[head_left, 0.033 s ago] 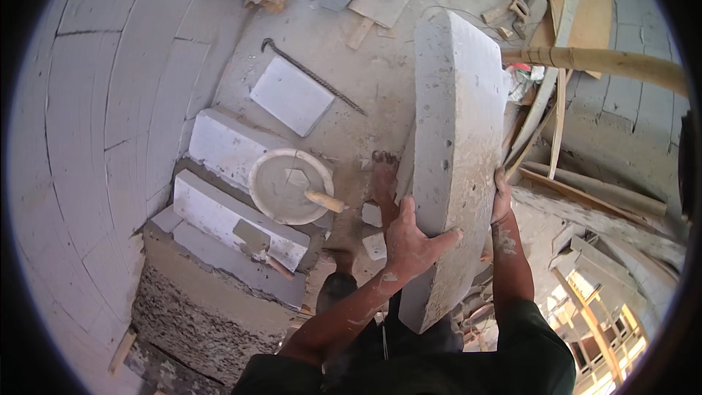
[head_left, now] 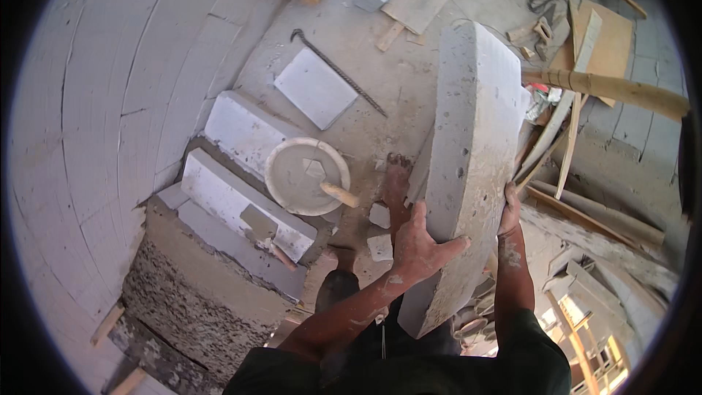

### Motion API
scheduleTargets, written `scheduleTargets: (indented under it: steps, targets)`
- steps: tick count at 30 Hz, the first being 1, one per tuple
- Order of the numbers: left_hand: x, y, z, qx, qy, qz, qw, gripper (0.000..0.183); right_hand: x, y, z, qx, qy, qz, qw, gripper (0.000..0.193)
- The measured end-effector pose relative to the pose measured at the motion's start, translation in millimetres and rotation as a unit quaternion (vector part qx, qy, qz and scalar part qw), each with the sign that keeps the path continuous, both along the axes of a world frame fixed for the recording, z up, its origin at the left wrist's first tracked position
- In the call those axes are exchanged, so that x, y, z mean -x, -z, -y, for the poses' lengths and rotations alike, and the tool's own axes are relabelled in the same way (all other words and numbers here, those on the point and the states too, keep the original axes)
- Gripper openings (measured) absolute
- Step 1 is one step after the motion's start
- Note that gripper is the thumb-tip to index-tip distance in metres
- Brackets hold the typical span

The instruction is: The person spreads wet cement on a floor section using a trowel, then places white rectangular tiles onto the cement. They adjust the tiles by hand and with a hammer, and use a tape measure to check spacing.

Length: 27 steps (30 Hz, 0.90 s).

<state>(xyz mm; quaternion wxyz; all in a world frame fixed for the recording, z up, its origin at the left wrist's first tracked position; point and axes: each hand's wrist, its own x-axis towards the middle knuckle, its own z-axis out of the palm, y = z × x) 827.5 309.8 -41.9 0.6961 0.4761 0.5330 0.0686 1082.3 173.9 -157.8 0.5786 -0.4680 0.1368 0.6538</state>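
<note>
A long pale concrete block [head_left: 479, 146], pitted and partly smeared with mortar, stands tilted on edge between my two hands. On its left side, my left hand [head_left: 424, 249] presses with thumb and fingers spread over the near part. My right hand [head_left: 510, 208] grips the right side, its fingers partly hidden behind the block. Left of my feet sits a round basin [head_left: 273, 186] of grey mortar, with a wooden handle [head_left: 340, 194] sticking out. Nearer the wall, a trowel [head_left: 259, 224] lies across a white block [head_left: 219, 189].
A block wall [head_left: 110, 88] rises on the left. A flat white slab [head_left: 314, 89] and a bent ribbed steel bar [head_left: 336, 69] lie ahead. To the right are a wooden pole [head_left: 614, 88], loose planks [head_left: 569, 143] and a handsaw [head_left: 542, 31]. A rough ledge [head_left: 190, 292] stands at lower left.
The whole view has shifted slightly, so the floor, basin and block appear farther right. Both hands keep the same hold on the concrete block.
</note>
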Motion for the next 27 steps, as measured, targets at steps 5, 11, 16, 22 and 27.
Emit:
scheduleTargets:
  steps: [5,11,16,22,27]
  targets:
    - [134,-35,14,-0.092,-0.117,-0.048,0.988,0.090,106,-46,-37,-0.028,-0.118,0.065,0.991,0.072]
    - [315,-49,79,0.042,-0.332,0.002,0.942,0.094,283,-81,-71,-0.037,-0.321,0.121,0.939,0.072]
    - [459,-17,149,-0.163,-0.405,-0.103,0.894,0.092,459,-89,-73,-0.060,-0.431,0.084,0.896,0.061]
    - [622,18,212,-0.034,-0.606,0.184,0.773,0.079,642,-62,-50,-0.027,-0.478,0.117,0.870,0.050]
    - [727,57,239,-0.049,-0.629,0.129,0.765,0.059,761,-38,-46,-0.160,-0.543,0.136,0.813,0.078]
